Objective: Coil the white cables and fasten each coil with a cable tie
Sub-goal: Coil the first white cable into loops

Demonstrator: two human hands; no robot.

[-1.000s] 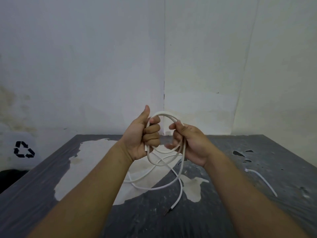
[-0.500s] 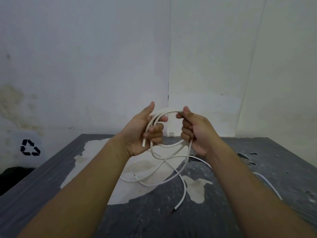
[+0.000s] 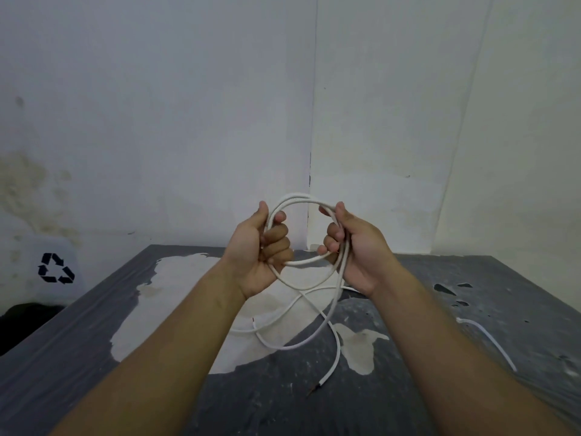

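- Light is soft, even and rather dim, with a cool grey-blue cast on the left wall point(image 3: 151, 121) and a warmer cream tone on the right.
- No hard shadows; only faint shading beneath the forearms on the table point(image 3: 94, 335).
- No glare anywhere.
- Wide-angle distortion bends the wall seams and stretches the forearms toward the lower corners.
- The hands point(image 3: 257, 256) and white cable point(image 3: 301, 198) look slightly soft; fine detail is smeared by compression.

Cable point(image 3: 301, 262) betw. hands, above table point(image 3: 94, 335)
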